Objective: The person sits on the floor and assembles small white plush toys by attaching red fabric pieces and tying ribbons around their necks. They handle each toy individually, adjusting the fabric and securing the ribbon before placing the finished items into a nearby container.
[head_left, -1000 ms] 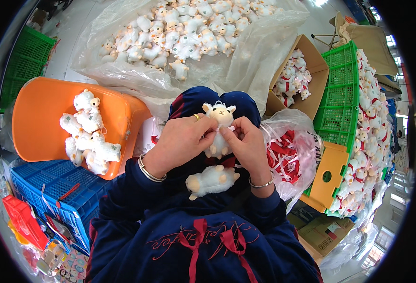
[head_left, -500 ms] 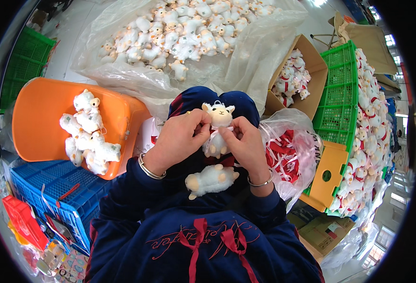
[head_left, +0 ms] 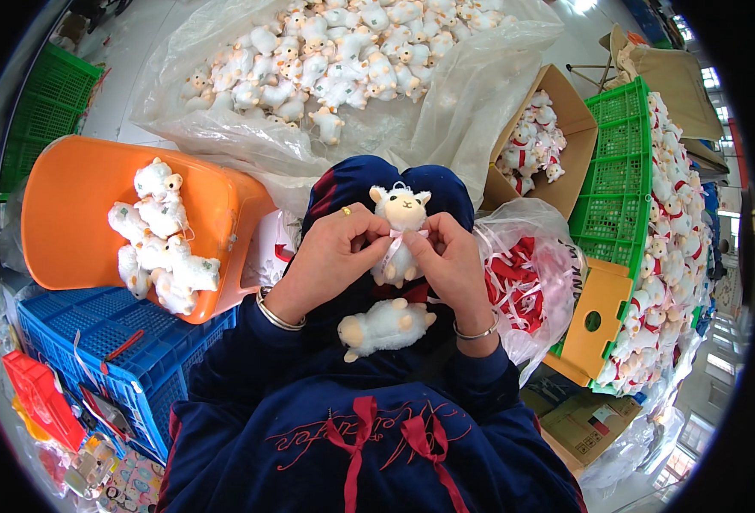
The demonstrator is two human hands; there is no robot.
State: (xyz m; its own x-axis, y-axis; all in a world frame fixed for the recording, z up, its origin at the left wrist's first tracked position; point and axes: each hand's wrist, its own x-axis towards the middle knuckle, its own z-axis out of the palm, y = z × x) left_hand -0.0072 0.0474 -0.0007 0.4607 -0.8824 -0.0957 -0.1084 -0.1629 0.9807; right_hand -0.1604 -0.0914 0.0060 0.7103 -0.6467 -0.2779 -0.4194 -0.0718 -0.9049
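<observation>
A white plush sheep (head_left: pixel 401 208) with a cream face and a small loop on its head sits upright on my lap, facing me. Around its neck is a pale pink ribbon (head_left: pixel 397 243) that looks tied in a bow. My left hand (head_left: pixel 326 261) pinches the ribbon at the toy's left side in the picture. From the other side, my right hand (head_left: pixel 453 263) pinches the ribbon close to the neck; its fingertips partly cover the toy's body. A second plush sheep (head_left: pixel 386 329) lies on its side on my lap, nearer to me, untouched.
Left stand an orange bin (head_left: pixel 61 222) holding several plush sheep and a blue crate (head_left: pixel 78 329). Ahead, a clear plastic sheet (head_left: pixel 377 137) carries a heap of them. Right are a cardboard box (head_left: pixel 570 162), a bag of ribbons (head_left: pixel 514 282) and a green crate (head_left: pixel 613 171).
My left hand has shifted slightly right and down, from beside the toy's head to its neck. The pink bow shows more plainly now. The lying sheep stays put.
</observation>
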